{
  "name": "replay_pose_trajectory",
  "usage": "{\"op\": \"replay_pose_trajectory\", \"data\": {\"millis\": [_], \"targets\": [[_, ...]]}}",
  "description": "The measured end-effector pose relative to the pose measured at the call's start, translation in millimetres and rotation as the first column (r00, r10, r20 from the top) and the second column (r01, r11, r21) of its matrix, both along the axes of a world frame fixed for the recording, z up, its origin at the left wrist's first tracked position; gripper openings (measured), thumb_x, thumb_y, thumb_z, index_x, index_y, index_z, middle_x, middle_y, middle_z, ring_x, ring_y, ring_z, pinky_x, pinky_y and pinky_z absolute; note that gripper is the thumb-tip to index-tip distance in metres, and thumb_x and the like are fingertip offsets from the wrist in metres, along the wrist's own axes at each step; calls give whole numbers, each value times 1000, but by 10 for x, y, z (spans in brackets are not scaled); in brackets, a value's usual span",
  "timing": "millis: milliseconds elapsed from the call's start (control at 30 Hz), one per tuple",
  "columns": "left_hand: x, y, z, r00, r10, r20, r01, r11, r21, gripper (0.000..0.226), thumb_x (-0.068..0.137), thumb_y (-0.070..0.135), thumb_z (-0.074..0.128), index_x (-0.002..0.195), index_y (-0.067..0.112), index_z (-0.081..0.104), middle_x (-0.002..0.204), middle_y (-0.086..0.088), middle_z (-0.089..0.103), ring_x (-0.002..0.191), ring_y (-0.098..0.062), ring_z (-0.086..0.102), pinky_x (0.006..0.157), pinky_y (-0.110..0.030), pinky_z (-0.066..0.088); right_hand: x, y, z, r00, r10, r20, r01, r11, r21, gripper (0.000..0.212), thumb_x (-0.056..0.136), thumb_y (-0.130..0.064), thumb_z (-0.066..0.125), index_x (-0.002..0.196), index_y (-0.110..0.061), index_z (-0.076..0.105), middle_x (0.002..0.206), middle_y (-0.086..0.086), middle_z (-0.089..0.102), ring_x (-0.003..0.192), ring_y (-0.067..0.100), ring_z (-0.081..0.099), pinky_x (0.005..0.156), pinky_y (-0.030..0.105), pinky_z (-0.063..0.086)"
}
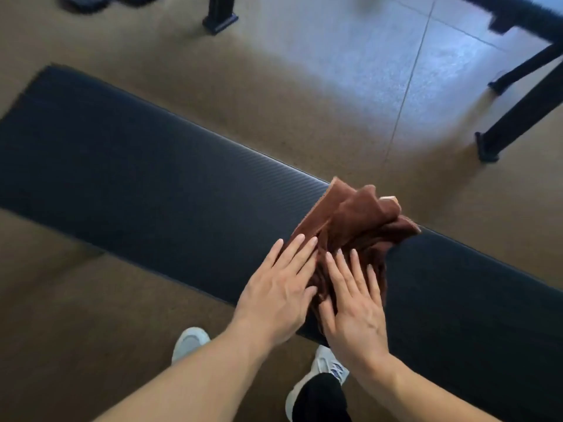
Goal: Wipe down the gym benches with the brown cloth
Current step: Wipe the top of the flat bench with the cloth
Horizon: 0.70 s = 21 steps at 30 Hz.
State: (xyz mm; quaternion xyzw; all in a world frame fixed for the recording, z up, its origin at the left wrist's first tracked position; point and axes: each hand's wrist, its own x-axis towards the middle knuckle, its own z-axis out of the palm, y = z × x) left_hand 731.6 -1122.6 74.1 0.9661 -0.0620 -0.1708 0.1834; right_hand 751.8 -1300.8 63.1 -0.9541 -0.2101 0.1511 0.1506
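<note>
We are pressing the brown cloth (350,229) flat onto the dark padded counter (152,184), probably so that its bunched folds meet the surface for wiping. The cloth is lying toward the counter's four o'clock end, spilling over the far edge. Our left hand (277,290) and right hand (353,303) are lying side by side, fingers straight and spread, pointing toward one o'clock, forearms reaching in from six o'clock.

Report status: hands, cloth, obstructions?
Left hand and right hand flat, pressing brown cloth. Cloth bunched on the black bench. Pad ahead shows nothing in the way.
</note>
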Motion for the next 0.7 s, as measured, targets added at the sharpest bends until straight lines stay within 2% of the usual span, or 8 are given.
{"op": "replay_pose_trajectory", "data": {"millis": [100, 233, 333, 400, 467, 533, 633, 700], "targets": [[-557, 711, -74, 995, 95, 11, -95, 995, -17, 60, 106, 47, 29, 159, 19, 20, 169, 3, 10, 156, -13, -2, 126, -45, 15, -241, 609, -22, 979, 205, 9, -205, 979, 11, 67, 98, -35, 47, 161, -23, 31, 169, -4, 25, 159, 18, 13, 127, 46, 14], [-1107, 1636, -150, 966, 253, 56, -254, 967, 17, 60, 102, 39, 39, 157, 16, 27, 168, 1, 15, 156, -18, 4, 123, -46, 16, -317, 1582, -87, 879, 473, 62, -475, 880, 14, 66, 99, -42, 51, 161, -25, 32, 167, -5, 29, 158, 19, 17, 127, 46, 16], [-1349, 2170, -208, 892, 448, 61, -451, 889, 80, 66, 99, 37, 38, 159, 14, 23, 170, -1, 6, 157, -19, 0, 124, -47, 12, -265, 2427, -114, 798, 597, 81, -597, 802, -21, 65, 101, -43, 46, 162, -27, 28, 167, -5, 31, 158, 19, 18, 128, 43, 7], [-1410, 2439, -260, 800, 594, 84, -600, 793, 108, 69, 101, 34, 39, 160, 13, 12, 170, -3, 0, 156, -20, -5, 126, -47, 9, -205, 3006, -128, 742, 663, 98, -664, 747, -26, 69, 100, -39, 46, 163, -29, 21, 169, -6, 26, 158, 19, 15, 128, 41, 1], [-1383, 2700, -260, 696, 712, 88, -718, 689, 104, 75, 100, 33, 43, 160, 13, 3, 169, -3, -2, 156, -21, -6, 127, -46, 5, -149, 3515, -155, 692, 716, 95, -717, 697, -31, 77, 100, -34, 51, 164, -32, 8, 172, -8, 14, 159, 19, 8, 128, 41, -3], [-1313, 2911, -225, 636, 765, 98, -772, 629, 91, 78, 100, 31, 47, 161, 13, 3, 168, -3, -2, 156, -22, -6, 127, -45, 4, -119, 3824, -198, 685, 720, 109, -719, 693, -62, 81, 101, -39, 51, 164, -34, 0, 173, -10, 4, 160, 18, 1, 129, 44, -2], [-1278, 2993, -143, 654, 749, 104, -756, 647, 99, 79, 99, 28, 51, 160, 14, 2, 168, -2, -4, 155, -21, -9, 127, -44, 4, -169, 3921, -230, 702, 704, 110, -699, 710, -85, 82, 101, -48, 44, 164, -31, -5, 173, -8, -2, 160, 19, -5, 129, 48, 2], [-1274, 2896, -80, 709, 698, 99, -705, 696, 135, 87, 96, 30, 55, 158, 15, -3, 167, -2, -9, 155, -21, -12, 127, -44, 3, -193, 3812, -234, 709, 697, 102, -694, 716, -72, 81, 103, -46, 43, 164, -28, -7, 173, -6, -5, 159, 18, -9, 129, 46, 1]]}}
